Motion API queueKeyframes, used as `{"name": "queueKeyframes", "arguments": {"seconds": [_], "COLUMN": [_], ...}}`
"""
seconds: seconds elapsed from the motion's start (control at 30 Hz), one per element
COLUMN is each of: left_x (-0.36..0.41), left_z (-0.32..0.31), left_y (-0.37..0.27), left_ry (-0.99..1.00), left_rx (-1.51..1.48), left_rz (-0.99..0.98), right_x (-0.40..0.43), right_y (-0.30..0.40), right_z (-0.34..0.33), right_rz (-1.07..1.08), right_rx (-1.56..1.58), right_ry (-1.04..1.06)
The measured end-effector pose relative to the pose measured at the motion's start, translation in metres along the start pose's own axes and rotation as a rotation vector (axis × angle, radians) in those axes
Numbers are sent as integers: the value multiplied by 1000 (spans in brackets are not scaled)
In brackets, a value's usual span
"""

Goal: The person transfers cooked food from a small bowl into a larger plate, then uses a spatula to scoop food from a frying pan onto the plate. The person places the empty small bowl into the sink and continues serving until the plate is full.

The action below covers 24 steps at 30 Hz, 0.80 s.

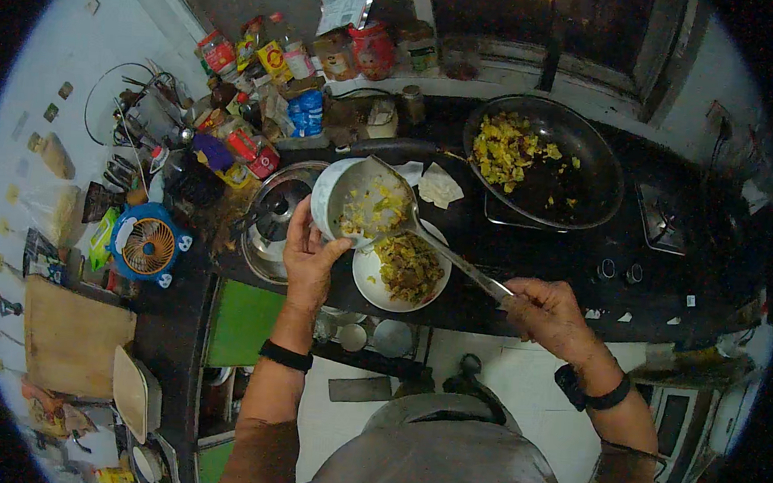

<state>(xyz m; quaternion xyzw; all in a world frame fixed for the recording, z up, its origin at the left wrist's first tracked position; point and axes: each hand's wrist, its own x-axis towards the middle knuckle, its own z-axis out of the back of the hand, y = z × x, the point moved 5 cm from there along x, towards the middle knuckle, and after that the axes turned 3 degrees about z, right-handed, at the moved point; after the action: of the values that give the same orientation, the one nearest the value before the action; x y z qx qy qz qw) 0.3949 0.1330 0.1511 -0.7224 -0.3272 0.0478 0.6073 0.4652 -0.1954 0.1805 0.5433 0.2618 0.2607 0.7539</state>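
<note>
My left hand (312, 257) grips a white bowl (328, 196) and tilts it over a white plate (366, 276). Bits of yellow-green cooked food (355, 217) cling inside the bowl. A metal spatula (457, 261) is held by its handle in my right hand (547, 312), its broad blade at the bowl's mouth. More of the cooked food (414, 272), mixed with brown pieces, is heaped on the plate below. Behind, a dark frying pan (579, 186) holds another portion of yellow-green food (506, 149) towards its left side.
A glass pot lid (265, 235) lies left of the bowl, and a crumpled white cloth or tissue (438, 185) behind it. The pan's handle (391, 148) points left. Jars and bottles (370, 50) crowd the back ledge. A small blue fan (149, 245) stands at the left; a gas burner (663, 220) is at the right.
</note>
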Motion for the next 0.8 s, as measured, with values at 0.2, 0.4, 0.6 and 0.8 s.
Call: {"name": "queueKeyframes", "arguments": {"seconds": [0.2, 0.4, 0.6, 0.8], "left_x": [-6, -8, -11, -12], "left_z": [-1, 0, 3, 6], "left_y": [-1, 1, -1, -4], "left_ry": [-15, 28, 61, 73], "left_rx": [66, 87, 160, 211], "left_rz": [-70, -131, -194, -212], "right_x": [-5, -3, -1, 3], "right_y": [-4, -4, 6, 21], "right_z": [-22, -32, -41, -39], "right_rz": [-106, -171, -165, -154], "right_rx": [105, 198, 198, 73], "right_ry": [62, 108, 151, 159]}}
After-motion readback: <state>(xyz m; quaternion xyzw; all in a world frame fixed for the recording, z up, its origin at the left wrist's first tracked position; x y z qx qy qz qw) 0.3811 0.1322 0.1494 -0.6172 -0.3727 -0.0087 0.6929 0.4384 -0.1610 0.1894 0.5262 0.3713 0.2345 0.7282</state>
